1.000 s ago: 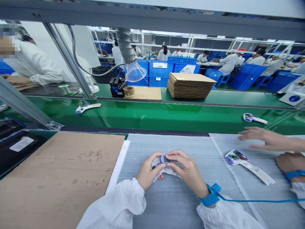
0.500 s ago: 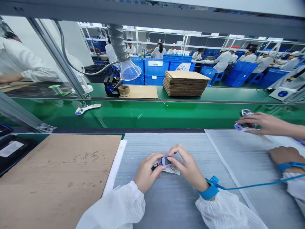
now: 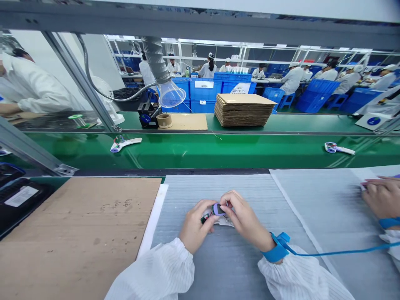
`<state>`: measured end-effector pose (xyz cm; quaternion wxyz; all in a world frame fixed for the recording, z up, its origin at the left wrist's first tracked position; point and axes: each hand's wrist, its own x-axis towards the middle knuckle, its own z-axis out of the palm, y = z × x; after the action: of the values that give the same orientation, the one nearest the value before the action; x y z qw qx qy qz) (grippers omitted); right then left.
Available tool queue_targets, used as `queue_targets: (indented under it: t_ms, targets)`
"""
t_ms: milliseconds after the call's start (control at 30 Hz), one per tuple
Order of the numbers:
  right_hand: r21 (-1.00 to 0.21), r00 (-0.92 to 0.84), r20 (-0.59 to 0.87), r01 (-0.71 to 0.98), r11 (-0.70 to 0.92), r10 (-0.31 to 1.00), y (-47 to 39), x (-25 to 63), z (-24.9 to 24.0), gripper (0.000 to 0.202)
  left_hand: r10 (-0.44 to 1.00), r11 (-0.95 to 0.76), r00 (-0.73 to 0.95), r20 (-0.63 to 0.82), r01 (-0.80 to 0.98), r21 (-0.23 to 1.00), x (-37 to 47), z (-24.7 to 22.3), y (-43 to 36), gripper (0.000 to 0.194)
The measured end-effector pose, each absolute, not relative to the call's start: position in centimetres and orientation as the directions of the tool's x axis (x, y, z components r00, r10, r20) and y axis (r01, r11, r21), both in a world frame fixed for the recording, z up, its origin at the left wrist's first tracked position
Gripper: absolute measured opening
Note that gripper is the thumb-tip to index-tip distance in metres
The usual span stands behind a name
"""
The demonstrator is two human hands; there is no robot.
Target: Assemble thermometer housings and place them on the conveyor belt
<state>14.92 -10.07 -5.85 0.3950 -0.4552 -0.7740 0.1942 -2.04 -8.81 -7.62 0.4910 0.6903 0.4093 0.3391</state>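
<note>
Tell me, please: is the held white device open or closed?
Open: the white device shows exposed green circuitry beside the left hand.

An electronics factory's assembly floor. A long green belt (image 3: 200, 152) bears white devices (image 3: 127, 143) with exposed circuitry; beyond it stand labelled blue crates (image 3: 201, 95) and a cardboard stack (image 3: 242, 114). Further indications — a corrugated duct (image 3: 155, 58) above the line, a corded wrist strap (image 3: 275, 251), and white-coated workers (image 3: 207, 71) seated along distant benches.

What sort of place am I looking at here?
Probably an electronics assembly line in a factory: open white housings with exposed circuitry lie on what looks like a green conveyor belt, and people in white coats line the background.
</note>
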Motion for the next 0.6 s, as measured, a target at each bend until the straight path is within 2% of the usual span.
queue_targets:
  t_ms: [167, 300, 400, 500, 600]
  targets:
    - [-0.673, -0.289, 0.426, 0.532, 0.514, 0.857, -10.4, 14.5, -6.1, 0.012, 0.937, -0.063, 0.349, -0.007, 0.189, 0.980, -1.8, -7.9, -8.8, 0.025]
    - [-0.688, -0.296, 0.419, 0.513, 0.513, 0.858, -10.5, 14.1, -6.1, 0.012, 0.955, -0.030, 0.297, -0.021, 0.165, 0.986, -1.8, -7.9, -8.7, 0.026]
    - [-0.742, -0.132, 0.441, 0.504, 0.443, 0.888, -10.6, 13.6, -6.3, 0.007, 0.973, -0.066, 0.231, 0.024, 0.176, 0.982, -1.7, -8.0, -8.6, 0.027]
    - [-0.801, 0.116, 0.405, 0.523, 0.291, 0.907, -10.6, 12.8, -6.7, 0.029, 0.978, -0.187, 0.137, 0.157, 0.241, 0.952, -1.5, -8.0, -8.9, 0.023]
    - [-0.826, 0.206, 0.353, 0.527, 0.201, 0.913, -10.5, 12.0, -7.1, 0.036, 0.959, -0.284, 0.101, 0.266, 0.301, 0.910, -0.9, -7.8, -9.5, 0.021]
